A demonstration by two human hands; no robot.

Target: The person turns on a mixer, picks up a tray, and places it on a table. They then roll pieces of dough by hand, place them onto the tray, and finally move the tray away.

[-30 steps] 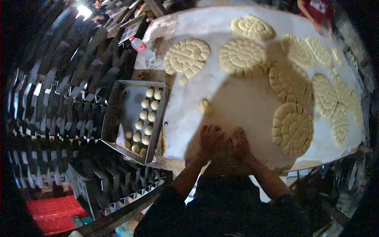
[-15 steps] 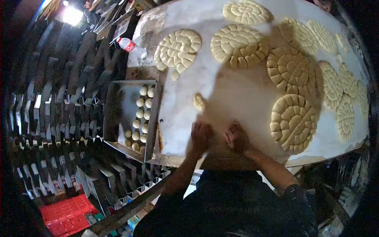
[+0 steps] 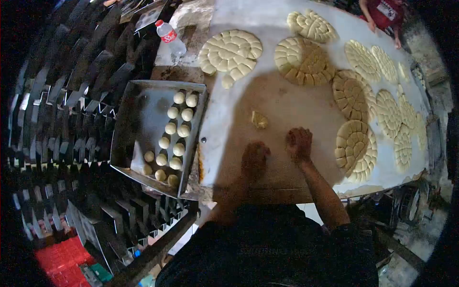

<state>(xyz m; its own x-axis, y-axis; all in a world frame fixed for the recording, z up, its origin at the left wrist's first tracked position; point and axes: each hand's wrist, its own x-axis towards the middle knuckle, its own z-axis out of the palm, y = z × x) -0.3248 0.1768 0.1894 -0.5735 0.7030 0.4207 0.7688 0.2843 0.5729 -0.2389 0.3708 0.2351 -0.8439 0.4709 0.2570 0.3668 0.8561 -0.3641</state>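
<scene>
Clock centre: small pale-yellow dough lump point(image 3: 259, 120), on the broad white surface point(image 3: 216, 115).
4 o'clock: bare right hand point(image 3: 299, 142).
6 o'clock: bare left hand point(image 3: 256, 155).
9 o'clock, slightly below: rectangular grey metal tray point(image 3: 143, 115); in it, round cream dough balls point(image 3: 184, 130), mostly towards its 3 o'clock side.
10 to 11 o'clock: clear plastic bottle point(image 3: 171, 38).
11 o'clock, and 1 to 4: flat, round, scored cream dough discs point(image 3: 227, 51), on the surface.

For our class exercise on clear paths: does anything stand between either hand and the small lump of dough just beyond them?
Nothing visible does: only bare, shadowed table separates the left hand and right hand from the small lump of dough.
</scene>
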